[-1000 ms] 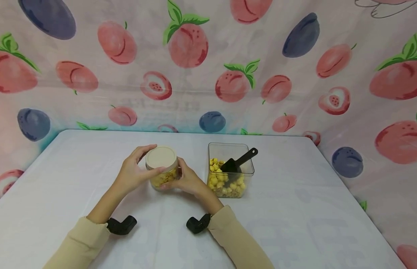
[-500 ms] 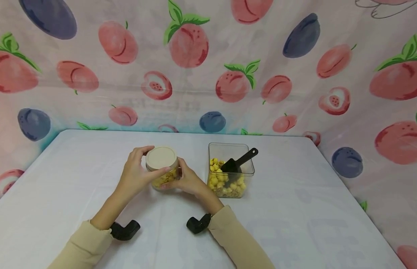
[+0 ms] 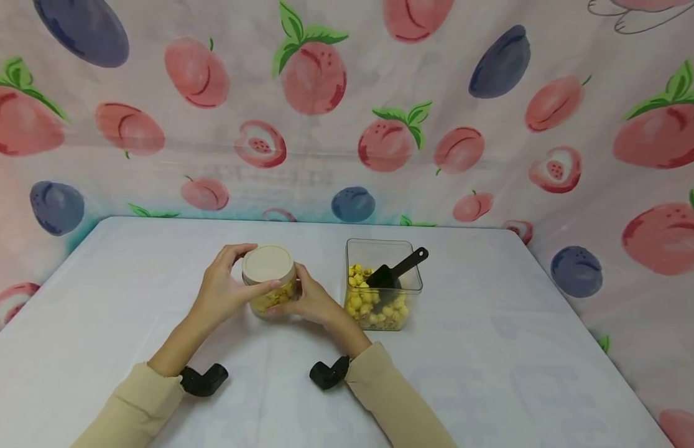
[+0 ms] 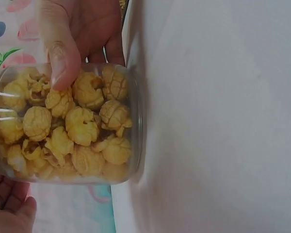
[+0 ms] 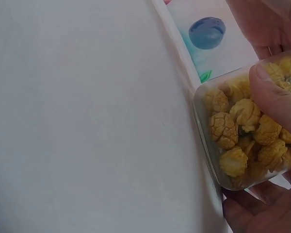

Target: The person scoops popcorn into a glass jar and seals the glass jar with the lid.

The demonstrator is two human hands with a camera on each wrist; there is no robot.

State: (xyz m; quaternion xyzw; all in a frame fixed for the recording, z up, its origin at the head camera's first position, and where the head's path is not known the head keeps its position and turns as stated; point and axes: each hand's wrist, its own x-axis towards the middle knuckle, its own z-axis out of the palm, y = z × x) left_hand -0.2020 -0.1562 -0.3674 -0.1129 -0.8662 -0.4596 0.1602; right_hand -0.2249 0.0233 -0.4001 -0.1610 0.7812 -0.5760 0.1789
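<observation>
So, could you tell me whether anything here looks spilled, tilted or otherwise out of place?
Nothing stands out. The round jar stands upright with its lid level, gripped by the left hand and right hand. The scoop rests inside the square container; no popcorn lies on the table.

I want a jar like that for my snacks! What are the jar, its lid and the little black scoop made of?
The jar looks like clear plastic, maybe glass: you see the popcorn straight through its shiny wall. Its lid is a matte, cream-coloured disc, probably plastic, though it could be wood. The black scoop looks like smooth moulded plastic.
</observation>
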